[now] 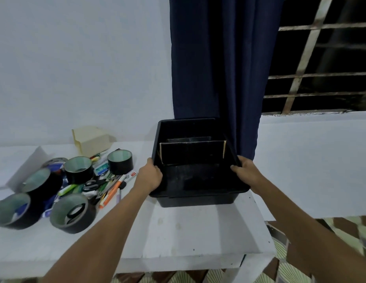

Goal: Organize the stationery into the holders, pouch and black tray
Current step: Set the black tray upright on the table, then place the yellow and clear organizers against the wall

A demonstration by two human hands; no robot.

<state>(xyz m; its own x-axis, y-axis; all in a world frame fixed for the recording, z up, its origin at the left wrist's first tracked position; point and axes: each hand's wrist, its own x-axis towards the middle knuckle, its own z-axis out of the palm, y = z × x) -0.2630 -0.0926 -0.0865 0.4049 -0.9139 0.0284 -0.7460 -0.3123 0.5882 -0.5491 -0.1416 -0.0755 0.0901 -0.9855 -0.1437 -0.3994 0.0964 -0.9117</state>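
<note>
A black tray (198,198) stands on the white table (178,231), tilted toward me, with a black cardboard divider (192,152) inside it. My left hand (150,176) grips its left rim and my right hand (246,170) grips its right rim. To the left lies a heap of stationery: several black tape rolls (72,213), black-handled scissors (93,184), an orange marker (111,193), a green highlighter (66,189) and pens. A cream holder (92,139) lies at the back of the heap.
A dark blue curtain (217,68) hangs right behind the tray. A barred window (321,58) is at the upper right above a white ledge (313,160). The table's right edge is close to the tray, with patterned floor (341,242) beyond.
</note>
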